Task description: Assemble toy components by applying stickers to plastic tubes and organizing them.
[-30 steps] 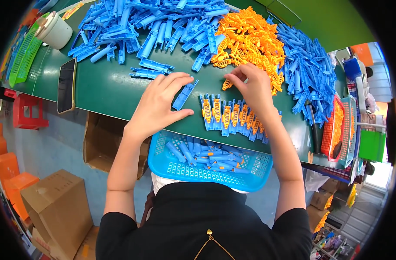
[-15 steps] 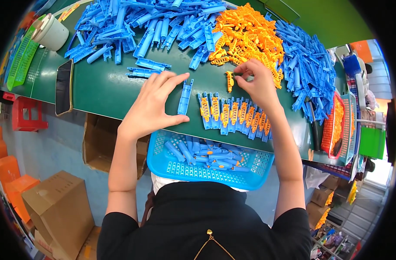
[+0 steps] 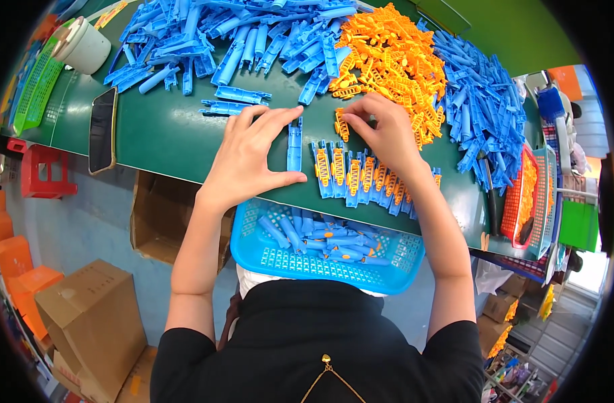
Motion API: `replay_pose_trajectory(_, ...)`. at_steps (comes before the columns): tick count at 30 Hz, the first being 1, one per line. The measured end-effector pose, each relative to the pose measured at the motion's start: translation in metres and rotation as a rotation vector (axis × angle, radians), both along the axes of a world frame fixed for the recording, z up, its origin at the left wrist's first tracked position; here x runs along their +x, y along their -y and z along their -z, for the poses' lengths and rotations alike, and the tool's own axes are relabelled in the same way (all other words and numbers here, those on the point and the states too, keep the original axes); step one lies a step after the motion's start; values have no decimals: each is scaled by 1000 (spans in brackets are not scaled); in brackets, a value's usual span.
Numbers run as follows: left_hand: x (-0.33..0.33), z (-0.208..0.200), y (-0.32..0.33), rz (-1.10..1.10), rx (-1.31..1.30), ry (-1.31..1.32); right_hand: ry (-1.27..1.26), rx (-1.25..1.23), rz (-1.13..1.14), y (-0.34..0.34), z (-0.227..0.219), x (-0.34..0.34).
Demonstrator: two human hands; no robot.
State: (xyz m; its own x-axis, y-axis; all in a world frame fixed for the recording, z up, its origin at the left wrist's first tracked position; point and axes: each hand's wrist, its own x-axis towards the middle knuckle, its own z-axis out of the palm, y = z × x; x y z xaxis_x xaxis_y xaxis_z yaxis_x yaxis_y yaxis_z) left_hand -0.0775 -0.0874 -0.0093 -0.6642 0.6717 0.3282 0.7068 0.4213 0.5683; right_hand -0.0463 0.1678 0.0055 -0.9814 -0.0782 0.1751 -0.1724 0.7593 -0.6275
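My left hand (image 3: 250, 158) spans a long blue plastic half-shell (image 3: 294, 144), hollow side up, with the forefinger at its far end and the thumb at its near end. To the right, my right hand (image 3: 385, 131) pinches a small orange ladder-shaped plastic piece (image 3: 342, 125) just above the green table (image 3: 166, 138). Nearer me, a row of blue half-shells with orange pieces laid in them (image 3: 353, 178) stretches rightward, partly covered by my right forearm.
Heaped at the back are blue shells (image 3: 179, 40), orange pieces (image 3: 391, 54) and more blue shells (image 3: 478, 101). Two blue shells (image 3: 236, 101) lie beyond my left hand. A phone (image 3: 103, 127) sits at left. Below the table edge is a blue basket (image 3: 250, 245) with assembled parts.
My right hand has moved left with the orange piece, toward the blue half-shell. Between my left fingers the half-shell has turned straighter and shifted slightly right.
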Motion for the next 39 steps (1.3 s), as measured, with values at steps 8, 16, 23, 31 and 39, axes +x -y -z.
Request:
replay_pose_trajectory(8, 2, 0, -1, -20, 15, 4, -279, 273, -233, 18, -9, -15)
replay_pose_trajectory(16, 2, 0, -1, -28, 20, 0, -187, 166, -321, 19, -4, -25)
replay_pose_trajectory(23, 3, 2, -2, -62, 35, 7, -229, 55, -266, 55, -16, -3)
replay_pose_trajectory(31, 3, 4, -4, -69, 54, 24, -248, 230, -151, 74, 7, 5)
replay_pose_trajectory(39, 2, 2, -4, -66, 63, 41, -274, 297, -130, 77, 8, 6)
